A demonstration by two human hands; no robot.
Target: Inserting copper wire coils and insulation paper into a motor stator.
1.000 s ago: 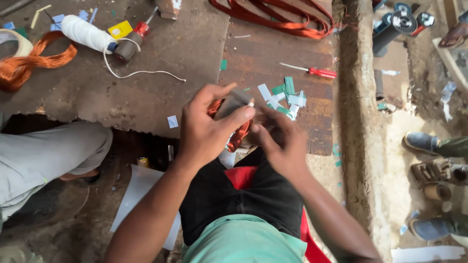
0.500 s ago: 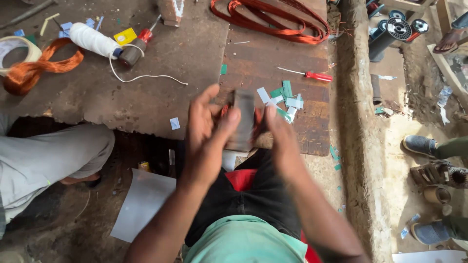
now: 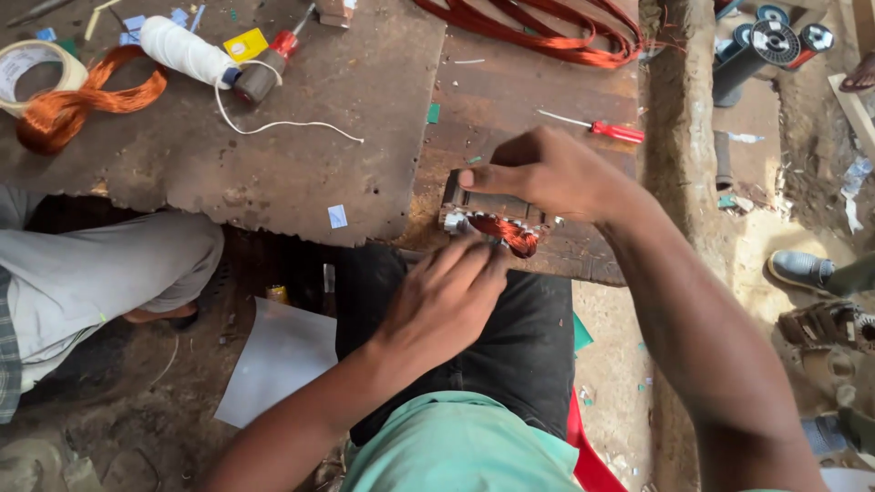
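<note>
— Both hands had dropped since half a second earlier, hadn't they? They had been lifted together around the dark block; now the block sat lower, at the near edge of the bench.

— Yes. Starting at the left: a roll of tape (image 3: pixel 20 73) lay at the far corner, with a loose bundle of copper wire (image 3: pixel 68 102) against it. Next came a white spool of string (image 3: pixel 187 51), its loose end trailing across the metal sheet (image 3: pixel 273 173). Below that, another person's knee in grey trousers (image 3: pixel 100 273) pushed in beside the bench, and a sheet of white paper (image 3: pixel 278 360) lay on the ground.

— And the hands?

— The left hand (image 3: pixel 442 305) came up from below, fingers bunched and pinching at the copper winding (image 3: pixel 506 232) on the near side of the block. Whether it truly gripped the wire or only pressed it, I could not tell.

— The block itself?

— A dark metal core (image 3: pixel 483 208), resting on the wooden board (image 3: pixel 538 82) just beyond the person's lap. The right hand (image 3: pixel 547 173) lay over its top, fingers closed around it, holding it steady.

— Further right?

— A red-handled screwdriver (image 3: pixel 597 128) lay on the board just beyond the right hand, and coils of red-orange wire (image 3: pixel 547 32) stretched along the far edge. Wire reels (image 3: pixel 775 41) stood past the bench, and shoes (image 3: pixel 802 269) showed at the right border.
</note>
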